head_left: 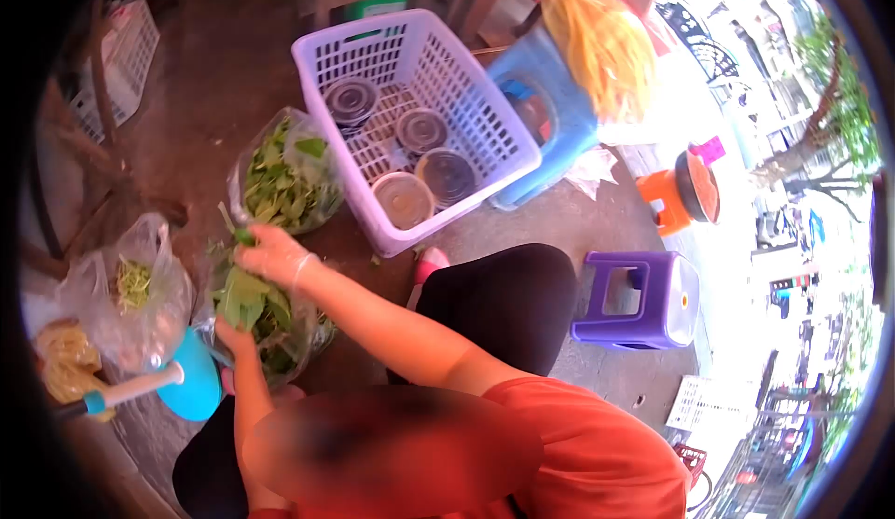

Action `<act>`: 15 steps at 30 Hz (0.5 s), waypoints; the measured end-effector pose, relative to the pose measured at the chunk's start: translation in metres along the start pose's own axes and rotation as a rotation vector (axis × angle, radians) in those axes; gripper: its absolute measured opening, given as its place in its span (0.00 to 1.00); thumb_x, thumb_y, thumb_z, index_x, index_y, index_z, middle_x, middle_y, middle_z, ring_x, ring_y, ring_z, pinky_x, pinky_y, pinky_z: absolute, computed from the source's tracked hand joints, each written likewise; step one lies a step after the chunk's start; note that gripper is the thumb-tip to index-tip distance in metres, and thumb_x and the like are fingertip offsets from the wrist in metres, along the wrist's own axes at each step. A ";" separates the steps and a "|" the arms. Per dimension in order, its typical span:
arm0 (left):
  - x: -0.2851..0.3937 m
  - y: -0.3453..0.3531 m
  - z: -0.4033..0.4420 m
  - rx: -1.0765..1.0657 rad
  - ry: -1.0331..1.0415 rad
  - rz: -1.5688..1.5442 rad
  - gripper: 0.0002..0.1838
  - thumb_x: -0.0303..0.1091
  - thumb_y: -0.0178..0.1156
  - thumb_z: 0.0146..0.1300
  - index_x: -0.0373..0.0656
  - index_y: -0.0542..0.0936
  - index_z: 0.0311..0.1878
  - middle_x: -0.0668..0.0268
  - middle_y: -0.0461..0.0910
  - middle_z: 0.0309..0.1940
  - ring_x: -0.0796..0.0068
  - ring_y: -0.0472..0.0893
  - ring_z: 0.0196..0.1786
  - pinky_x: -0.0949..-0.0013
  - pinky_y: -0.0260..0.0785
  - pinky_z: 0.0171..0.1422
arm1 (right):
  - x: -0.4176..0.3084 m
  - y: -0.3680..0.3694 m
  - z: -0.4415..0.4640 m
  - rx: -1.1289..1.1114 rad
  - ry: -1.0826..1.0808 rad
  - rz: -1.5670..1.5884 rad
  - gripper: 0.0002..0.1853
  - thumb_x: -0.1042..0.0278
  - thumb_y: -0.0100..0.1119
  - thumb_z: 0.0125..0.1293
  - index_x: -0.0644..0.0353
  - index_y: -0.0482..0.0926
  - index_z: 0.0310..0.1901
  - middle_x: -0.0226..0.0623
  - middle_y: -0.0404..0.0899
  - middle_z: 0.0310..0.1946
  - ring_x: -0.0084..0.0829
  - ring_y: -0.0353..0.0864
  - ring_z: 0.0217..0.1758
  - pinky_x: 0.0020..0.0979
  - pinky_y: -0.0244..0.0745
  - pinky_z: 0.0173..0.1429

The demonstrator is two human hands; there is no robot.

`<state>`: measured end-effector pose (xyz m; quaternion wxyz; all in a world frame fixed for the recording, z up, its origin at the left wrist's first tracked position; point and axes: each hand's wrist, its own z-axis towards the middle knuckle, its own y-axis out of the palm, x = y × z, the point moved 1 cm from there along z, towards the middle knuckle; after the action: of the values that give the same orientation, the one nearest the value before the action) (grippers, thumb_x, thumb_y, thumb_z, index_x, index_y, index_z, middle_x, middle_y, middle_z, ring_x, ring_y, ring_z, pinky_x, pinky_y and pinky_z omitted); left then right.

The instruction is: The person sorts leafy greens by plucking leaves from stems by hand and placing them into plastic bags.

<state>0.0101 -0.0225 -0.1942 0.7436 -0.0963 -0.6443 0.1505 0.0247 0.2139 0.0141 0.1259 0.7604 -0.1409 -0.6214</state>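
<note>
1. Fingers of my right hand (pixel 270 254), which looks gloved in clear film, are pinched on a small green leafy sprig (pixel 244 236).
2. Fingers of my left hand (pixel 234 334) are grasping a loose bunch of broad green leaves (pixel 244 299) from the near side; fingertips partly hidden by the foliage, so I can't tell exact contact.
3. Bunch sits over a near clear plastic bag (pixel 300 344) of greens, left of scene centre. Right hand is just beyond the left.
4. Far of both hands: a second, far clear plastic bag (pixel 300 125) full of green leaves, upright on the floor.
5. Right of that bag, just beside it: a pale lilac slatted plastic basket (pixel 466 207). I count round, flat-topped containers (pixel 446 176) in it, four visible tops.
6. Left of the hands: a clear knotted-looking bag (pixel 158 328) with thin green pieces, a yellowish plastic bag (pixel 67 360), and a turquoise object with a pale handle (pixel 191 384).
7. Right side, well apart: a purple plastic stool (pixel 685 300); farther, an orange bucket-shaped stand (pixel 657 197) with a dark pan against it.
</note>
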 end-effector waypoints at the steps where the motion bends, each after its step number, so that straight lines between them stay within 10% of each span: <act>1: -0.002 -0.002 0.004 0.045 -0.114 -0.254 0.11 0.32 0.52 0.58 0.35 0.78 0.39 0.60 0.79 0.32 0.66 0.78 0.33 0.64 0.69 0.39 | 0.003 -0.002 0.001 -0.004 0.037 -0.064 0.14 0.67 0.58 0.54 0.63 0.74 0.42 0.34 0.75 0.28 0.22 0.71 0.32 0.27 0.69 0.38; 6: 0.096 0.008 0.002 -0.040 -0.428 -0.754 0.08 0.28 0.50 0.59 0.38 0.77 0.37 0.67 0.75 0.29 0.78 0.75 0.32 0.73 0.68 0.38 | 0.009 -0.005 0.000 -0.024 0.112 -0.355 0.22 0.66 0.60 0.47 0.62 0.75 0.47 0.42 0.79 0.34 0.32 0.78 0.38 0.31 0.71 0.46; 10: 0.182 0.015 -0.017 -0.224 0.168 0.046 0.08 0.28 0.48 0.61 0.36 0.77 0.38 0.67 0.75 0.31 0.79 0.74 0.32 0.74 0.68 0.37 | 0.014 -0.003 0.003 -0.180 0.060 -0.666 0.26 0.64 0.60 0.43 0.62 0.76 0.48 0.48 0.78 0.40 0.41 0.78 0.46 0.34 0.71 0.51; 13: 0.131 -0.003 -0.006 -0.259 -0.315 -0.365 0.09 0.27 0.49 0.61 0.35 0.77 0.39 0.67 0.76 0.34 0.78 0.75 0.33 0.74 0.68 0.37 | 0.010 -0.002 0.006 -0.317 0.037 -0.794 0.26 0.62 0.61 0.42 0.61 0.77 0.47 0.49 0.78 0.41 0.44 0.77 0.48 0.35 0.71 0.52; 15: 0.146 -0.008 -0.004 -0.416 -0.169 -0.189 0.09 0.27 0.50 0.61 0.35 0.77 0.39 0.68 0.76 0.34 0.79 0.75 0.34 0.75 0.68 0.38 | 0.007 -0.003 0.006 -0.384 -0.017 -0.860 0.25 0.61 0.61 0.42 0.61 0.77 0.46 0.49 0.78 0.42 0.43 0.76 0.49 0.36 0.71 0.52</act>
<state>0.0331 0.0210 -0.0568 0.6621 -0.1738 -0.7274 -0.0483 0.0206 0.2142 0.0056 -0.0056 0.7076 0.3036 -0.6381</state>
